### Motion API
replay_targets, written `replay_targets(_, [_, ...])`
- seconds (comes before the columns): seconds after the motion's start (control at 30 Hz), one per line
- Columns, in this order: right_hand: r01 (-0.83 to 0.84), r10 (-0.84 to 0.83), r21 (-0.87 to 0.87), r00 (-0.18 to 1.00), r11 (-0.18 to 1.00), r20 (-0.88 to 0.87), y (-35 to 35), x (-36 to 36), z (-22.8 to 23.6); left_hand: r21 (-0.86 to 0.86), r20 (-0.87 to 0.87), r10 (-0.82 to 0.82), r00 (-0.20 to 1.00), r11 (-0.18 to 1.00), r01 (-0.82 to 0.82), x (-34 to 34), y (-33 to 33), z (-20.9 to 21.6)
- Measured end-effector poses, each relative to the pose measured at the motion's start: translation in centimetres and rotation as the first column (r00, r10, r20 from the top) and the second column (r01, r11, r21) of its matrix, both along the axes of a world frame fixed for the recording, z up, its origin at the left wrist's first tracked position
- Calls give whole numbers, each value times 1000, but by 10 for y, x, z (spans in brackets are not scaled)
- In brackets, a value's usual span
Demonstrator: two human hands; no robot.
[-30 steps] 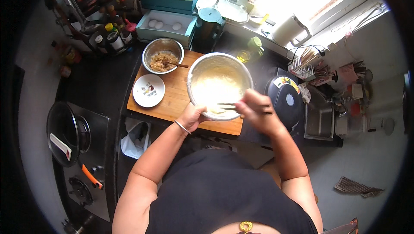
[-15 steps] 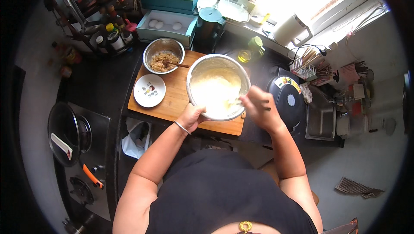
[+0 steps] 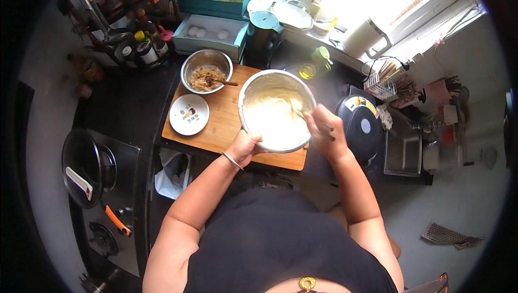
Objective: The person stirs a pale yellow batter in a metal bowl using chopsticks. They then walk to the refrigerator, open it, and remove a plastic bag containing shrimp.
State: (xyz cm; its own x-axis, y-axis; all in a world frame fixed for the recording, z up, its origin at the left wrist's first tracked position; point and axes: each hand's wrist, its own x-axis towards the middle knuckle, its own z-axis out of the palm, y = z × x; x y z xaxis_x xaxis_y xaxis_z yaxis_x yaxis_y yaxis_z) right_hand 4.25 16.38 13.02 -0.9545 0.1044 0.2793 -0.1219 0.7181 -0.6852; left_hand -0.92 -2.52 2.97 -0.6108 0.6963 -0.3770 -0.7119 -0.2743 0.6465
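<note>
My left hand (image 3: 246, 147) grips the near-left rim of a metal mixing bowl (image 3: 244, 125), thumb over the edge, and tilts it a little. Inside is a pale, creamy mixture (image 3: 275, 115), washed out by glare. A pair of chopsticks (image 3: 327, 131) is held in my closed right hand (image 3: 328, 134) at the bowl's right side; the dark ends stick out behind the fingers and the other ends reach into the mixture. Left of this bowl, a smaller steel bowl (image 3: 187, 80) contains a brownish minced filling (image 3: 203, 79) with a brown utensil (image 3: 224, 81) in it.
A wooden cutting board (image 3: 221, 112) lies under the bowls and a white plate (image 3: 189, 123). Behind are a box of eggs (image 3: 210, 42), a dark jug (image 3: 263, 36) and an oil bottle (image 3: 320, 57). A black round appliance (image 3: 359, 128) stands right, a pan (image 3: 81, 158) on the stove left.
My right hand and the chopsticks have moved up along the bowl's right side. The bowl sits slightly farther right in view; my left hand keeps its hold.
</note>
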Motion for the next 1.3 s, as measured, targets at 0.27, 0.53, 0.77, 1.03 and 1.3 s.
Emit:
replay_targets(0.27, [93, -97, -122, 995, 988, -26, 13, 0, -4, 14, 43, 53, 998, 998, -54, 4, 5, 2])
replay_targets(0.53, [-81, 106, -305, 992, 949, 69, 56, -25, 39, -163, -29, -37, 999, 986, 32, -6, -13, 7])
replay_targets(0.77, [97, 57, -472, 952, 876, 302, 88, -31, 37, -114, 47, 68, 997, 992, -62, -9, -18, -4])
replay_targets(1.03, [252, 12, -666, 931, 702, 366, 8, 26, -9, -65, 25, 182, 983, 982, -180, -2, -7, -13])
replay_targets(1.3, [188, -187, -415, 981, 890, 44, 34, -12, -23, 44, 91, 109, 990, 993, -114, 9, 5, 2])
